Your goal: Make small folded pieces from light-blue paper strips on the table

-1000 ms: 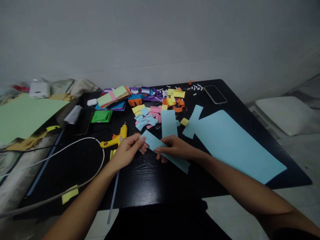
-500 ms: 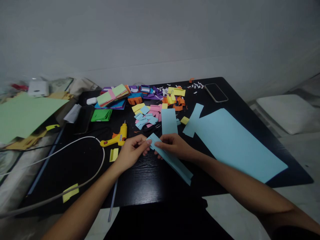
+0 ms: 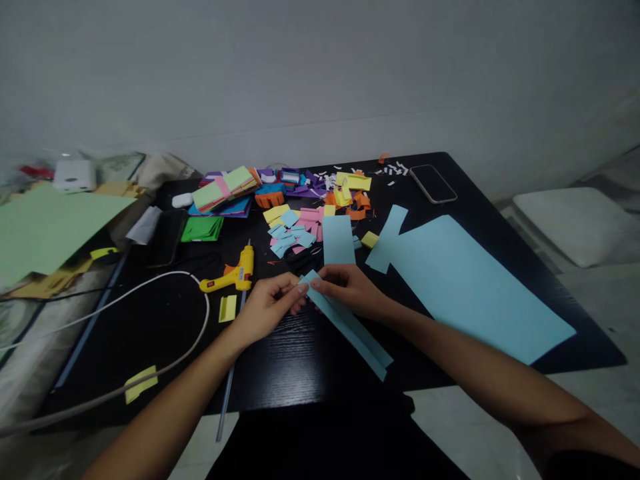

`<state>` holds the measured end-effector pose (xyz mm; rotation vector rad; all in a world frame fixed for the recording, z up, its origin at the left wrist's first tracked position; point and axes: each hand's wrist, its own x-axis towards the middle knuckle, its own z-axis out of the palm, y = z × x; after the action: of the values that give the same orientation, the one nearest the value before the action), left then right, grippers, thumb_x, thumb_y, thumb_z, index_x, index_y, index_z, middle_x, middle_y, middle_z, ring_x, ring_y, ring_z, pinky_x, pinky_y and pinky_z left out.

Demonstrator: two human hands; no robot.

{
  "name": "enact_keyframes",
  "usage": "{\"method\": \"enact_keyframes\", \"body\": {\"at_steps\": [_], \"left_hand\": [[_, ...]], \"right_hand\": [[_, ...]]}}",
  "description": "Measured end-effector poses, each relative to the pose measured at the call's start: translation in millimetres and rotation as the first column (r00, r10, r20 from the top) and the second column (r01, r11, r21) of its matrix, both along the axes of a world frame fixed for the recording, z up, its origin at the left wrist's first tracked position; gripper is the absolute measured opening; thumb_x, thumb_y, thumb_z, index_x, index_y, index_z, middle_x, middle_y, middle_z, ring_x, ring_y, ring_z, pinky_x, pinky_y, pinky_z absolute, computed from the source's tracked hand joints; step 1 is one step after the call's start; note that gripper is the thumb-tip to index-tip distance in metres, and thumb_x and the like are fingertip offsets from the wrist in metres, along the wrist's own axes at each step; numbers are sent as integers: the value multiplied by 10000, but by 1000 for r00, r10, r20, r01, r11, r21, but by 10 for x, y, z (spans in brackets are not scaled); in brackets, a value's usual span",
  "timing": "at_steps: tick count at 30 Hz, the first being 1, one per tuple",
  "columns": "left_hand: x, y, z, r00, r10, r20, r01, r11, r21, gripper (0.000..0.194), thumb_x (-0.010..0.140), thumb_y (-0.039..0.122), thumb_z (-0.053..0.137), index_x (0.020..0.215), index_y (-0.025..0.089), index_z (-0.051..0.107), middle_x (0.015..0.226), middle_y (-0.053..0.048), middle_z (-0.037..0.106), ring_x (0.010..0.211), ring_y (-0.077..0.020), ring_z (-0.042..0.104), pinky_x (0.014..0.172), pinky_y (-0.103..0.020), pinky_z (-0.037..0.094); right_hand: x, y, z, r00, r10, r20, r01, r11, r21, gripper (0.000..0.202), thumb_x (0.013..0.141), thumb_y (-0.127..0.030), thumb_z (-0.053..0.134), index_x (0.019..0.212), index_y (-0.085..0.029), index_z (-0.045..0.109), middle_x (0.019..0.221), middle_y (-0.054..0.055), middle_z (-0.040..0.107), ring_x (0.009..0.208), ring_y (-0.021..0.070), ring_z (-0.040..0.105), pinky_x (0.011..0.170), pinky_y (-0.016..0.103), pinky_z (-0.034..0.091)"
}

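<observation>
A long folded light blue paper strip [image 3: 357, 332] slants over the black table's front part, its near end pointing down and right. My left hand [image 3: 275, 300] pinches the strip's far end between thumb and fingers. Close beside it, my right hand [image 3: 347, 288] grips the same strip, thumb on top. Behind my right hand lies a flat blue strip [image 3: 339, 240]. Another blue piece [image 3: 387, 239] rests by a large blue sheet [image 3: 475, 287] on the right. Small cut blue pieces [image 3: 291, 240] are heaped beyond my hands, partly over pink and yellow ones.
A yellow glue gun [image 3: 233, 272] lies left of my hands, near a white cable [image 3: 207, 313] and a clear stick [image 3: 226, 400]. Folded coloured papers [image 3: 227, 190] are at the back. A phone [image 3: 433, 184] lies at back right, a white stool [image 3: 565, 223] beyond the table.
The held strip has shifted slightly right and toward me, its near end lower, with its fold spread a little wider. Both hands still grip it, the left moved slightly right.
</observation>
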<state>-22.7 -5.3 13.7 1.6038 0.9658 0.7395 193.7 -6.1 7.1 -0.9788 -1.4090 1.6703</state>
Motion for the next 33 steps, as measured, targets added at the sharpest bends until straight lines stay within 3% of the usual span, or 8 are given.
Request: {"method": "enact_keyframes", "body": {"at_steps": [6,15,20,24,26,33], "left_hand": [[43,-36,13,1000,-28,-13,29,998,59,287,994,355,620,789,159,665,651,15,639,573,-95,601,568,-201,495],[48,-50,1,999,-35,-26,37,996,80,307,1005,349,611,766,161,654,626,21,637,535,-84,596,535,-187,484],[43,-60,-37,999,-20,-44,27,987,160,287,994,328,647,760,164,672,618,23,646,541,-87,597,540,-190,477],[5,-36,-61,993,104,-49,-82,940,331,133,906,308,779,899,181,741,748,2,713,661,-115,651,632,-218,529],[-10,-27,-61,990,140,-26,-119,911,395,154,875,289,817,977,192,755,845,-17,747,726,-129,680,691,-238,562],[-12,-26,-31,990,141,-29,-100,821,561,118,892,209,800,1009,212,785,839,-12,756,722,-123,674,678,-236,563]], "right_hand": [[-11,9,-25,998,-52,38,47,991,129,329,890,-472,728,780,-165,682,686,-24,609,622,104,496,612,252,395],[-31,-24,-52,997,-71,34,64,983,170,269,916,-418,692,869,-153,704,766,6,666,682,123,555,655,263,414],[-31,-18,-38,996,-73,49,64,985,162,267,902,-419,700,860,-156,701,760,6,667,682,127,564,665,266,436],[-34,-15,-46,996,-75,49,67,986,152,262,910,-427,685,880,-167,698,784,8,671,708,137,592,677,271,472],[-36,-19,-49,996,-80,45,73,988,136,263,906,-437,691,884,-174,697,789,8,671,711,141,602,664,269,489],[-18,-35,-17,1000,-11,-8,12,998,59,307,887,-472,732,868,-167,701,736,5,693,665,142,645,650,270,519]]}}
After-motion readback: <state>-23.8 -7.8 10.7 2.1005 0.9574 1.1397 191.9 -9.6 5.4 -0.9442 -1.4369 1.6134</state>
